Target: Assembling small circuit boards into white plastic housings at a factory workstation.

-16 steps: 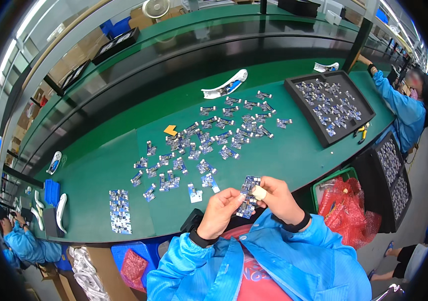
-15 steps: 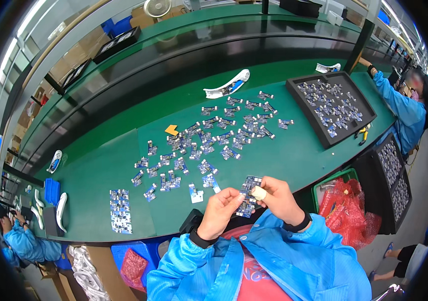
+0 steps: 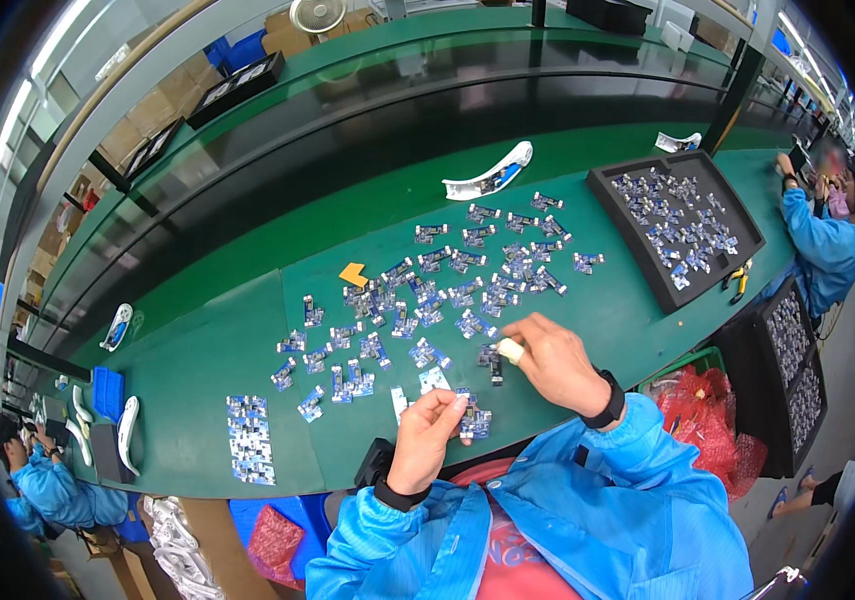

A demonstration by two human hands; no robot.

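Between the thumb and fingers of my left hand [image 3: 421, 440] is a blue circuit board panel [image 3: 476, 420], near the table's front edge. My right hand [image 3: 557, 364], with a pale cover on one finger, pinches a small dark circuit board [image 3: 493, 366] just above the green tabletop, apart from the panel. Loose small blue circuit boards [image 3: 427, 305] lie spread over the table beyond both hands. Two pale boards [image 3: 434, 379] lie close to my left fingertips, partly hidden by them. A stack or sheet of joined circuit boards [image 3: 250, 440] lies to the left.
A black tray [image 3: 637, 245] of small boards stands at the right, with yellow-handled pliers [image 3: 739, 281] beside it. White curved shells [image 3: 492, 172] lie at the back and left. A green crate [image 3: 712, 358] with red bubble wrap stands below the edge. Co-workers [image 3: 827, 225] sit at both ends.
My hands have parted. The right one moved up and away with a small board, while the left stayed low with the remaining panel. The view shifted slightly.
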